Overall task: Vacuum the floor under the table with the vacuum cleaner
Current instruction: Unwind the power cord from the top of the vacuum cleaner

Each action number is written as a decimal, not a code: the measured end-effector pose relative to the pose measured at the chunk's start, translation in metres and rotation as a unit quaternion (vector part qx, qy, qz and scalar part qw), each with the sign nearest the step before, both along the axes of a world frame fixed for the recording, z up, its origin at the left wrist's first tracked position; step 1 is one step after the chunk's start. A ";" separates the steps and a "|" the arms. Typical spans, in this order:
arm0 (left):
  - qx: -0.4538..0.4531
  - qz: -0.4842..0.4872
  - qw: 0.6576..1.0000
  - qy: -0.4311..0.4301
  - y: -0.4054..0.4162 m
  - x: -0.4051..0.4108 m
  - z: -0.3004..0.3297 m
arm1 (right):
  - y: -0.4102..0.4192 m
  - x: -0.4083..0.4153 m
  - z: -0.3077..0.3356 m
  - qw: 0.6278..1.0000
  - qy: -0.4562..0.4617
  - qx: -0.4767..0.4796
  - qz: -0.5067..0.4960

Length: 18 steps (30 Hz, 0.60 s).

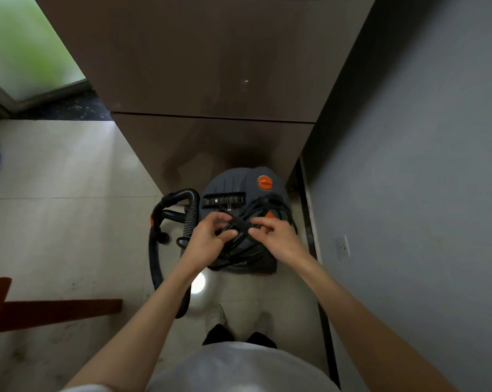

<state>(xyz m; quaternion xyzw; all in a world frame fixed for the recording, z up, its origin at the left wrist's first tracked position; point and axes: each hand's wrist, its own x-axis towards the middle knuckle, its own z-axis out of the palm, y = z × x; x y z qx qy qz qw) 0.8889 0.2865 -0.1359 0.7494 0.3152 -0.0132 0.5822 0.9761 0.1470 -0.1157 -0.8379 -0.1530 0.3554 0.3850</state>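
Note:
A grey canister vacuum cleaner (233,185) with an orange knob (264,182) stands on the tiled floor against a brown cabinet. A bundle of black power cord (253,247) lies coiled on top of it. My left hand (208,239) grips the cord bundle at its middle, fingers curled round it. My right hand (276,236) pinches the same bundle from the right. The black ribbed hose (191,213) and its curved handle tube (155,244) loop down the vacuum's left side to the floor.
A tall brown cabinet (211,80) rises directly behind the vacuum. A grey wall (423,165) with a white socket (342,247) runs along the right. A reddish wooden table leg and rail (55,309) sit at lower left. My shoes (239,321) stand just below the vacuum.

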 end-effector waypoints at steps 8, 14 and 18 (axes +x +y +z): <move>0.014 -0.040 0.999 0.024 -0.007 0.000 0.002 | 0.007 0.005 0.011 1.000 0.020 -0.003 -0.012; 0.000 -0.049 0.998 0.044 -0.012 -0.006 -0.002 | 0.015 0.037 0.046 0.895 0.320 0.228 -0.210; -0.025 -0.024 0.999 0.029 -0.009 -0.010 -0.003 | 0.006 0.033 0.028 0.996 -0.064 0.055 -0.031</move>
